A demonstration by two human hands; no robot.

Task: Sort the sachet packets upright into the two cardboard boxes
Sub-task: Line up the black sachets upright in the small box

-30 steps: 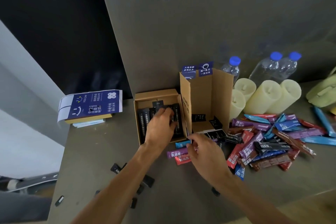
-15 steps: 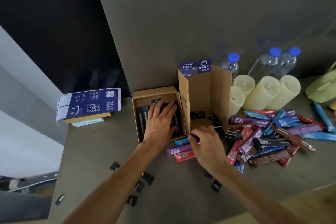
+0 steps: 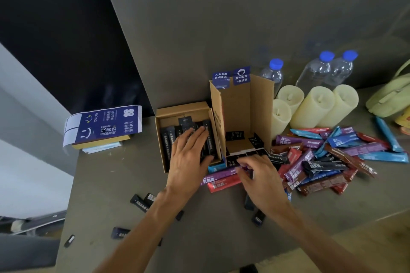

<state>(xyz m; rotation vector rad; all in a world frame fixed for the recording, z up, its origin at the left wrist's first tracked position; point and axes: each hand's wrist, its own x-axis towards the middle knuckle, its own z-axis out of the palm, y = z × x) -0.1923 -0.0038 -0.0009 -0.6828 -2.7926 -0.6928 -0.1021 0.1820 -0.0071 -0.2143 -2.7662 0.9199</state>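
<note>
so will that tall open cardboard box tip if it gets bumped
Probably tips easily: the tall box stands on a narrow end and looks nearly empty, with a few black sachets low inside. Thin cardboard with its near side open, so the walls likely flex when pushed.

- Left hand (image 3: 188,157): a second ago the fingers were curled down into the black sachets (image 3: 166,143) in the low box (image 3: 182,107). Now they are straight and lie flat across the sachet tops.
- Half a second ago those fingers were fanned wide. Now they are drawn side by side, tips a little short of the far wall.
- Right hand (image 3: 261,175): it has moved up from over the purple sachet (image 3: 218,176) and red sachet (image 3: 221,185) to the front flap of the tall box (image 3: 261,104). Fingertips are curled down there; I cannot tell if they pinch anything.
- More of the purple and red sachets shows now.
</note>
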